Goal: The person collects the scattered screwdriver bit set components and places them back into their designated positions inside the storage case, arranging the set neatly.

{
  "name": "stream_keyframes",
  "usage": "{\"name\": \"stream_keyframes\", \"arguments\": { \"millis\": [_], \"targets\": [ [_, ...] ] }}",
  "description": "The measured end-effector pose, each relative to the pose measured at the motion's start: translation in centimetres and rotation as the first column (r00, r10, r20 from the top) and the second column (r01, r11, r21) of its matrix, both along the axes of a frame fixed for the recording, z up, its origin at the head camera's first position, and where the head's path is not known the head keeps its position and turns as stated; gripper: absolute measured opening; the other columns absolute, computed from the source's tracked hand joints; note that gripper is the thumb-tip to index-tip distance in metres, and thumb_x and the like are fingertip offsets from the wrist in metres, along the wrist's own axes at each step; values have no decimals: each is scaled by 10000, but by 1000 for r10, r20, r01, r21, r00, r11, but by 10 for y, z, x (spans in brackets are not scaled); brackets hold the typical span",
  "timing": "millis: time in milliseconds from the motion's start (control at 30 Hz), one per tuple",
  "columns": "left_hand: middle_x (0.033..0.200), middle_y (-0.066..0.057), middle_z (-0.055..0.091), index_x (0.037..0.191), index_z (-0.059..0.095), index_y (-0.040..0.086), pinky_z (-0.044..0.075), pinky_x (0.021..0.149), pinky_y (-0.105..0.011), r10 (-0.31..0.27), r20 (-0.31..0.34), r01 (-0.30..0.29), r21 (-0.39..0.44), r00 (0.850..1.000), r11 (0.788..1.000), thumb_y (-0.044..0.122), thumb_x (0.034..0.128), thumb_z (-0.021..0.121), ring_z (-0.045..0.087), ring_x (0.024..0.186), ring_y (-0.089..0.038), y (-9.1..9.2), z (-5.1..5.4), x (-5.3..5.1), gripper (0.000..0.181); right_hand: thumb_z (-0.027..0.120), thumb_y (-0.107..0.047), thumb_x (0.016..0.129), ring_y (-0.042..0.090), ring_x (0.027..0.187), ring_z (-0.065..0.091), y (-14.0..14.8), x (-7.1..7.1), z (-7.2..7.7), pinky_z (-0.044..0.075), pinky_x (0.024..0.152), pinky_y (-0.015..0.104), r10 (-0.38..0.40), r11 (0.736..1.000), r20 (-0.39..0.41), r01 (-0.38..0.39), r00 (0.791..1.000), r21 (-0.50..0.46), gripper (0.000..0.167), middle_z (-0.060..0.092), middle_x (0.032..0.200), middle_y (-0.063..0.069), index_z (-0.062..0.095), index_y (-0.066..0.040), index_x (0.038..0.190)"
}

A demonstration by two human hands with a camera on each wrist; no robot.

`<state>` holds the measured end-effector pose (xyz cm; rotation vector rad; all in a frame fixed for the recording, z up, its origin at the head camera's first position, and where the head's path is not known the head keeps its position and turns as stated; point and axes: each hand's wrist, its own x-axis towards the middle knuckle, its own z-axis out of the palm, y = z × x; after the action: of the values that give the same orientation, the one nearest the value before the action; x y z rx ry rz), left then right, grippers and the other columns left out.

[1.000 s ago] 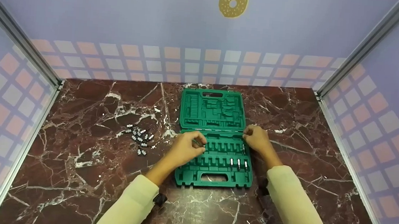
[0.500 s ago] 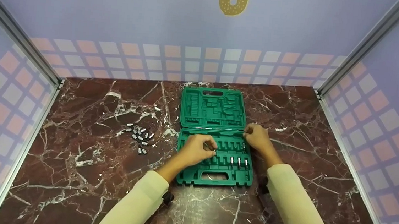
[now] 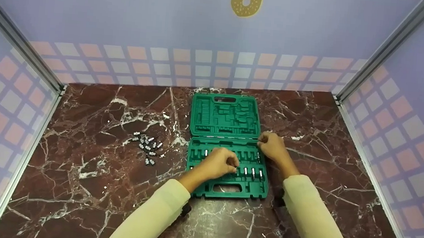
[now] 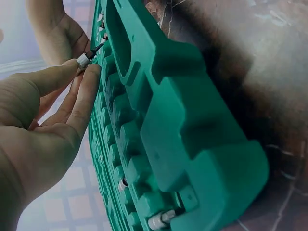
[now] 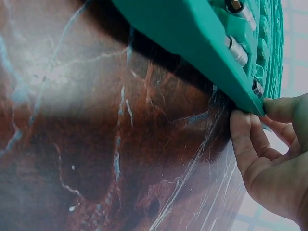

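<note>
An opened green case (image 3: 226,115) lies on the marble-look table. Over its lower half the left hand (image 3: 219,162) pinches a small silver bit socket (image 4: 83,60) with a dark tip between thumb and fingers. At the right edge near the hinge, the right hand (image 3: 272,146) grips the case rim (image 5: 247,102), thumb on top and fingers beneath. Several silver bits sit in slots at the lower right, such as one bit (image 3: 253,173). Another socket (image 4: 158,220) shows in a corner slot in the left wrist view. The left hand hides part of the slots.
A loose pile of small silver and black bits (image 3: 148,146) lies left of the case on the table (image 3: 88,200). Purple walls with pink and white squares (image 3: 203,71) enclose the table at the back and both sides.
My left hand has moved rightward across the case's lower half, uncovering slots on the left, one holding a bit. The right hand stays at the case's edge.
</note>
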<state>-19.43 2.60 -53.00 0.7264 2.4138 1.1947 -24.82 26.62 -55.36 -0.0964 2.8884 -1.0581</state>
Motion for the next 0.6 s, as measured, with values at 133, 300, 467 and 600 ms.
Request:
{"name": "stream_keyframes", "arguments": {
  "millis": [133,300,467,600],
  "targets": [
    [923,-59,764,948,779,50,573,730,-277,-32,-48,29,-65,998,997,55,892,795,688,833,-145,6,0,-1,59,658,-57,938,404,918,660,-1,0,0,486,951,611,-10,1000,7,10,1000,3,101,723,957,224,714,17,979],
    [921,-49,760,951,771,76,559,713,-276,-77,-78,67,-131,994,989,83,907,787,679,821,-147,11,-2,-1,47,656,-59,939,405,921,656,-1,0,0,461,990,626,-20,1000,11,20,1000,1,97,721,949,217,710,13,976],
    [963,-37,685,929,780,105,554,744,-280,-102,-154,70,-204,983,977,146,920,789,629,871,-155,13,-5,0,42,653,-50,939,407,904,649,-1,-1,0,421,1035,645,-20,1000,3,20,1000,3,87,712,923,216,702,18,962],
    [983,-20,599,911,785,138,547,792,-313,-88,-208,34,-252,974,967,203,924,792,575,931,-181,15,-8,1,66,657,-53,941,407,909,651,-1,-1,0,448,995,627,-19,1000,3,19,1000,10,85,713,932,214,703,14,966]
  ]
}}
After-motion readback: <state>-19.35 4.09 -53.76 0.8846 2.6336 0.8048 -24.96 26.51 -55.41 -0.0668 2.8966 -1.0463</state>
